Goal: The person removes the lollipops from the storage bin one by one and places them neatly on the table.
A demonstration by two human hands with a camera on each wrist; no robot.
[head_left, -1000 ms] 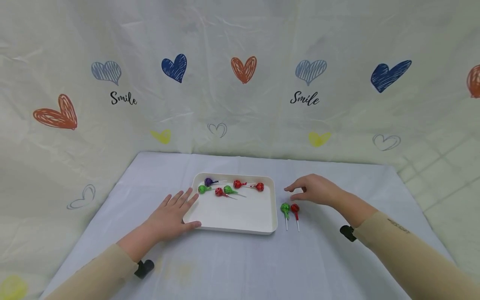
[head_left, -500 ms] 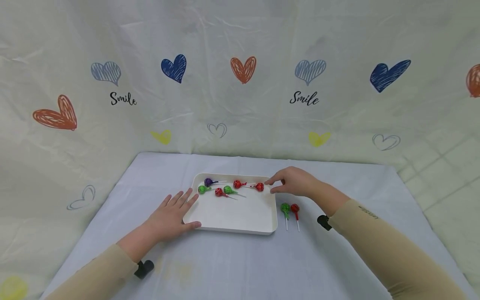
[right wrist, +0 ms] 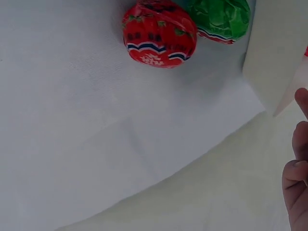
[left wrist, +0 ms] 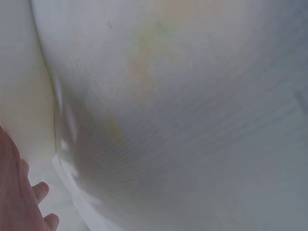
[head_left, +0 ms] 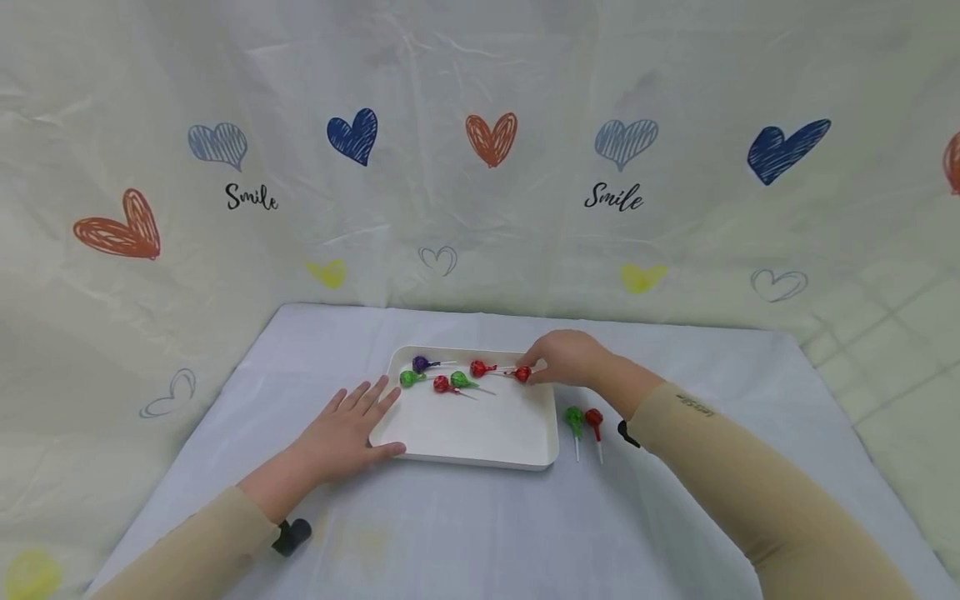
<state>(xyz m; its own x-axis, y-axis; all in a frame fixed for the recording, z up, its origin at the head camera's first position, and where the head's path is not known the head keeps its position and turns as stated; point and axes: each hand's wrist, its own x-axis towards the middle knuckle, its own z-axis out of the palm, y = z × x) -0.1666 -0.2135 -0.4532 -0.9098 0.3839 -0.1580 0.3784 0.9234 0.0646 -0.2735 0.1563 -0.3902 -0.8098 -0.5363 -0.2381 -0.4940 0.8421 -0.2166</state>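
A white rectangular tray [head_left: 465,433] lies on the table with several wrapped lollipops near its far side. My left hand [head_left: 341,437], fingers spread, rests at the tray's left edge, with the thumb at its front left corner. My right hand [head_left: 566,358] reaches over the tray's right rim. Its thumb and forefinger pinch the head of a red lollipop [head_left: 522,374], whose stick points left. Left of that are another red lollipop [head_left: 478,368], a green lollipop [head_left: 460,380], a patterned red one [head_left: 442,384], a purple one [head_left: 420,364] and a second green one [head_left: 407,379].
Right of the tray, a green lollipop [head_left: 573,419] and a red lollipop [head_left: 594,419] lie side by side on the white tablecloth [head_left: 480,533], sticks toward me. A pale curtain [head_left: 480,208] printed with hearts stands behind the table.
My right hand has moved left from beside the tray, over its right rim, and has taken hold of the rightmost red lollipop. My left hand has stayed in place.
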